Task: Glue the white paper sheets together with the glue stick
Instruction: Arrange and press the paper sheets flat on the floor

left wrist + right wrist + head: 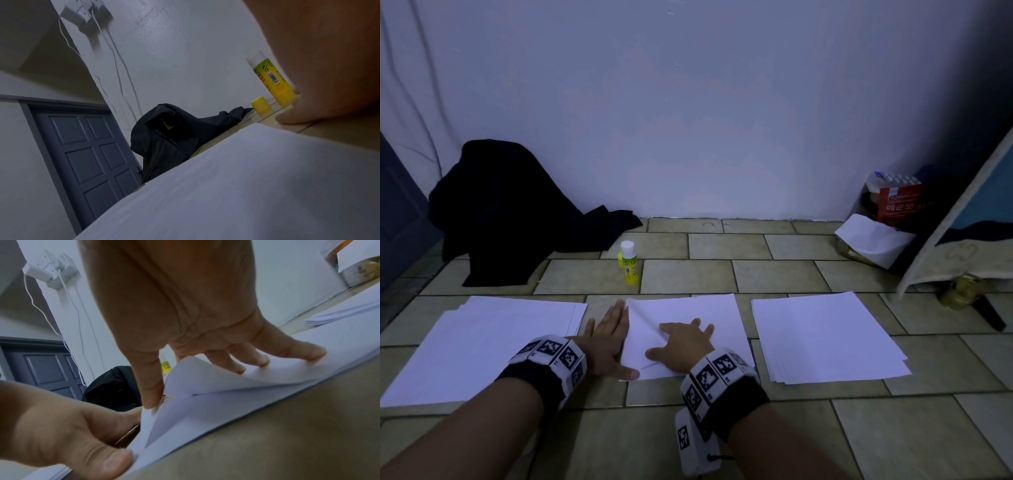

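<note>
Tiled floor (pixel 784 274) is holding three paper lots. Right hand (pixel 681 346) is pressing spread fingers on the middle sheets (pixel 709 315), top sheet's left edge lifting; left hand (pixel 606 339) lying flat, thumb touching that corner. Glue stick (pixel 629 263) is standing uncapped behind, cap (pixel 260 104) beside it.

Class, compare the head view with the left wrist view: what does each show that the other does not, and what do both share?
Only the head view shows the middle sheets with the left hand flat at their left edge and the right hand spread on top, the right paper stack, and the red packet in the corner.

Only the left wrist view shows the grey door and the wall socket with its cables.

Both show the upright glue stick, its loose yellow cap, the black cloth and the left paper stack.
</note>
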Tool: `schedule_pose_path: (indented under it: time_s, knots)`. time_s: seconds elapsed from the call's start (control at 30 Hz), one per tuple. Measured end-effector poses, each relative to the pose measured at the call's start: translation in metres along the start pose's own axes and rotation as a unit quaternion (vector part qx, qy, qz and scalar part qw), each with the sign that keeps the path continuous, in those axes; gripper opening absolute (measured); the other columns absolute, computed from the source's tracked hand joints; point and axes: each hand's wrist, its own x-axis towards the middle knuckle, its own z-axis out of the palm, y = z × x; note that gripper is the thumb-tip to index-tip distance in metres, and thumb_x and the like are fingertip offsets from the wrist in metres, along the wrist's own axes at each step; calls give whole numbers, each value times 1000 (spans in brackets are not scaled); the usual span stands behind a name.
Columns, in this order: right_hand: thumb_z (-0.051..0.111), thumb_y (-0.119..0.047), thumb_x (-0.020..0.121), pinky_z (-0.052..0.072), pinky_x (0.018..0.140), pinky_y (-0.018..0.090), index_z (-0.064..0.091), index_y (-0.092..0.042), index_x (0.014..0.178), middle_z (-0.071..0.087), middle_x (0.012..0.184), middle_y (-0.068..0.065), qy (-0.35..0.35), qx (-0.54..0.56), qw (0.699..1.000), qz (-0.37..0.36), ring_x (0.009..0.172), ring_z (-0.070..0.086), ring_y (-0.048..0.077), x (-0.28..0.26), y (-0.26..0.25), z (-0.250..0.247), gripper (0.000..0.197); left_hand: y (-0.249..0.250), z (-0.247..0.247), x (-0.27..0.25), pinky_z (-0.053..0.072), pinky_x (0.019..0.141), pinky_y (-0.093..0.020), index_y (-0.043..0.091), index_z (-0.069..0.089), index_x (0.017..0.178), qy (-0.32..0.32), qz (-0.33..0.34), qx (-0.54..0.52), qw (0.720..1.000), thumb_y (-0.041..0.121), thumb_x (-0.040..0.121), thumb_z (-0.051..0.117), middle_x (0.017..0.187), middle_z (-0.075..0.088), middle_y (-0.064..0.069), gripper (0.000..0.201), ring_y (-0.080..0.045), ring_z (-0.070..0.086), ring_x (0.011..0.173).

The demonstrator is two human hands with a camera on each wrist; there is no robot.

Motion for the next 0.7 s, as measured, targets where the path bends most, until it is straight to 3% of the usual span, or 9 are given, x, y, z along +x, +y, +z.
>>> schedule_pose_path:
  time_s: [0.23,0.43,0.5,0.57,0.6,0.7]
  knots:
    - [48,-54,91,-5,113,58,29,-21,149,26,155,10,-9,-29,1000,-3,145,2,39,0,-2,-2,70,-1,1,1,-11,117,-44,5,-38,139,15,6,-45,999,56,83,65,147,-43,-11,128,-25,-28,143]
    - [47,-62,89,-6,113,59,25,-20,150,23,156,9,-11,-42,999,2,145,1,39,1,-4,-1,78,-1,-11,-12,-5,118,-39,6,-43,135,27,12,-136,990,40,73,80,156,-29,-9,142,-29,-19,145]
    - [45,-63,89,-5,113,59,24,-21,151,23,157,9,-10,-39,999,2,145,2,39,1,-4,-1,78,-4,-11,-11,-5,118,-40,6,-41,137,17,20,-127,992,49,66,82,156,-28,-9,149,-28,-18,146]
    - [42,-60,92,-5,113,59,24,-22,151,24,156,8,-9,-36,999,6,145,2,39,2,-3,0,72,-6,-11,-8,-8,117,-40,7,-39,139,5,28,-109,994,74,47,75,155,-31,-8,161,-24,-20,145]
    - [40,-57,94,-4,113,58,25,-22,150,25,156,8,-7,-34,999,9,145,3,38,3,-4,-1,68,-6,-9,-7,-9,117,-41,7,-38,140,6,26,-103,994,77,49,71,155,-32,-7,159,-22,-21,145]
    - [38,-44,98,0,114,59,29,-22,148,33,151,9,-8,-45,999,20,144,8,39,5,-4,-1,56,-3,-5,-1,-5,119,-42,5,-30,144,38,11,-100,994,59,82,63,156,-29,-9,124,-22,-17,147]
